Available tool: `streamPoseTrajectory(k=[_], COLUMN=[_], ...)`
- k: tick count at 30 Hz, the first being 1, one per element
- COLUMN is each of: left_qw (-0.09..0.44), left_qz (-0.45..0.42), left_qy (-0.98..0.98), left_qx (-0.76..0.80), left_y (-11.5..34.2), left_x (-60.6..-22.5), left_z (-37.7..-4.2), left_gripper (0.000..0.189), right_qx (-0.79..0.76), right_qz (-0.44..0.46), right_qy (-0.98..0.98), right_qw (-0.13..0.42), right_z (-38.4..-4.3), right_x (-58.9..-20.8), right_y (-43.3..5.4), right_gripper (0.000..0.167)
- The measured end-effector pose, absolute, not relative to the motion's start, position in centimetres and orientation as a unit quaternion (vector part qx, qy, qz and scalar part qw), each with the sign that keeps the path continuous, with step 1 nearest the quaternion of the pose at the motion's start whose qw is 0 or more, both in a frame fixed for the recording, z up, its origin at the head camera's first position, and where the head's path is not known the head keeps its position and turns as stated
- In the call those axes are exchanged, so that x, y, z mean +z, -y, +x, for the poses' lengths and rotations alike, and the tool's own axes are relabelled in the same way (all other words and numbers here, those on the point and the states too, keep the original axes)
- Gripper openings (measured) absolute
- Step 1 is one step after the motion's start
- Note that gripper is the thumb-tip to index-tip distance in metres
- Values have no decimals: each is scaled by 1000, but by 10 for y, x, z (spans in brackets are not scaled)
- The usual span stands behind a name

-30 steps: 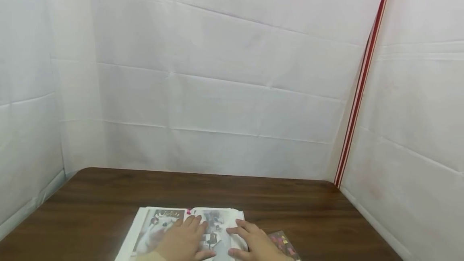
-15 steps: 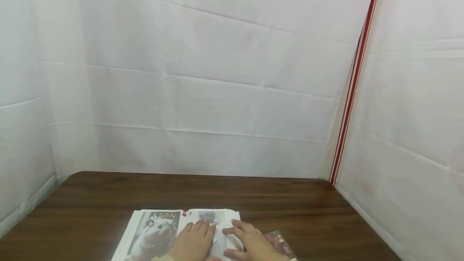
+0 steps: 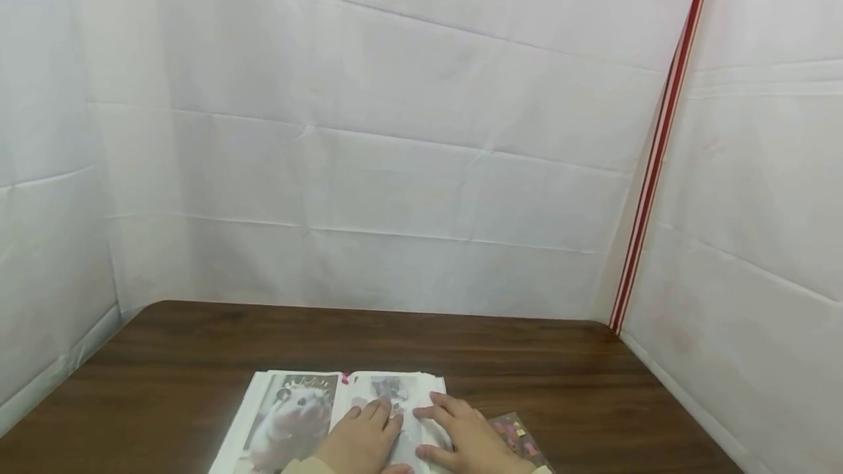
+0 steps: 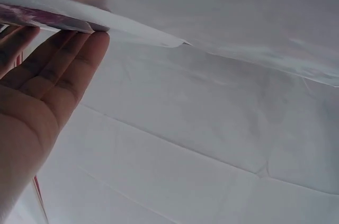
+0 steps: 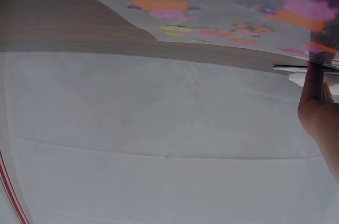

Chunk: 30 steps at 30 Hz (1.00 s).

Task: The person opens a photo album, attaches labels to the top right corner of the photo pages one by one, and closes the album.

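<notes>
An open book lies at the front of the table in the head view. Its left page bears a picture of a white mouse-like animal; a greyish picture is on the right page, partly hidden by fingers. My left hand rests on the right page with its fingers extended. At that page's right edge, my right hand touches the paper with spread fingers. In the left wrist view, the left hand's straight fingertips meet the page. The right hand shows only partly in the right wrist view.
A clear sheet with colourful stickers lies right of the book, partly beneath my right forearm. A small pink ribbon sticks out at the book's spine. The brown table is enclosed by white sheeting.
My left hand has slid right across the right page, uncovering the animal picture on the left page. My right hand has stayed at the page's right edge. The head view has shifted slightly.
</notes>
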<state>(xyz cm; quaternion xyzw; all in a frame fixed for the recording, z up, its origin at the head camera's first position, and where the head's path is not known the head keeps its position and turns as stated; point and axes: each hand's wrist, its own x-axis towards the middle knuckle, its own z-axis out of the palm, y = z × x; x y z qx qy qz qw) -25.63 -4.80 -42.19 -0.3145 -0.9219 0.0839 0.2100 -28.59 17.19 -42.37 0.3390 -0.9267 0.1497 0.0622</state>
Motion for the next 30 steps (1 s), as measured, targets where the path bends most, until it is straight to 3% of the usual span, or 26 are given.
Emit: streamPoseTrajectory(k=[12,20,30], left_qw=[164,195,174], left_qz=[-302,-307,-298], left_qy=[936,928,935], left_qx=[75,81,77], left_y=[44,45,44], left_x=[-415,-418,-418], left_z=[-255,-256,-257], left_gripper=[75,74,76], right_qx=[141,181,195], right_qz=[344,358,323], right_qy=[926,914,923], right_qw=[70,66,70], right_z=[-286,-294,-306], right_x=[-421,-422,-424], right_y=[-172,-176,-179], right_gripper=[54,43,45])
